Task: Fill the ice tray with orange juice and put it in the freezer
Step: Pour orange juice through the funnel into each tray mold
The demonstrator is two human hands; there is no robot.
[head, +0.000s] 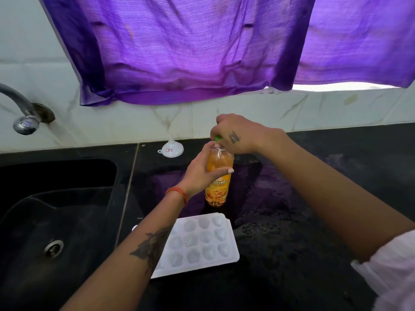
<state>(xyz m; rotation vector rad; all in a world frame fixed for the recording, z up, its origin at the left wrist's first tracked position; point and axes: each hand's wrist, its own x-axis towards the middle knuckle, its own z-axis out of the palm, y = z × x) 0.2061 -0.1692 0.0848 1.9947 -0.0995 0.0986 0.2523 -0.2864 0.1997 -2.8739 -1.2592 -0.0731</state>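
Left hand (203,173) grips the upright juice bottle (218,185) while right hand (235,135) pinches its green cap (217,138).

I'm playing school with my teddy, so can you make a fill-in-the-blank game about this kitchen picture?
1. The left hand holds the bottle of ____ juice.
2. The right hand pinches the green ____ above the bottle's mouth.
3. The white ice tray lies on the counter, and its cups are all ____.
4. A white ____ stands upside down by the wall, behind the bottle.

Missing words: orange; cap; empty; funnel
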